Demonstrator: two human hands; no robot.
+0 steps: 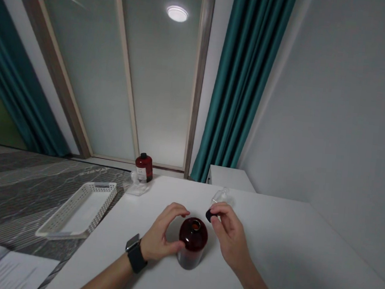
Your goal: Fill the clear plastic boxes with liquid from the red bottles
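Note:
A dark red bottle [193, 240] stands upright on the white table, its neck uncapped and its lower part greyish and see-through. My left hand [165, 233], with a black watch [136, 252] on the wrist, curves around the bottle's left side. Its thumb tip overlaps the bottle's front, and its fingers are apart near the far side; whether they press on it I cannot tell. To the right of the bottle neck, my right hand [227, 229] pinches a small black cap [210, 215] between thumb and fingers. Just behind that hand lies clear crumpled plastic [221, 195].
At the table's [290, 263] far left corner stands another red bottle [144, 167], black-capped, beside clear plastic [137, 187]. A white basket [79, 211] and an open book [13, 270] are left of the table. Behind it are a white cabinet [232, 178] and teal curtain [246, 77].

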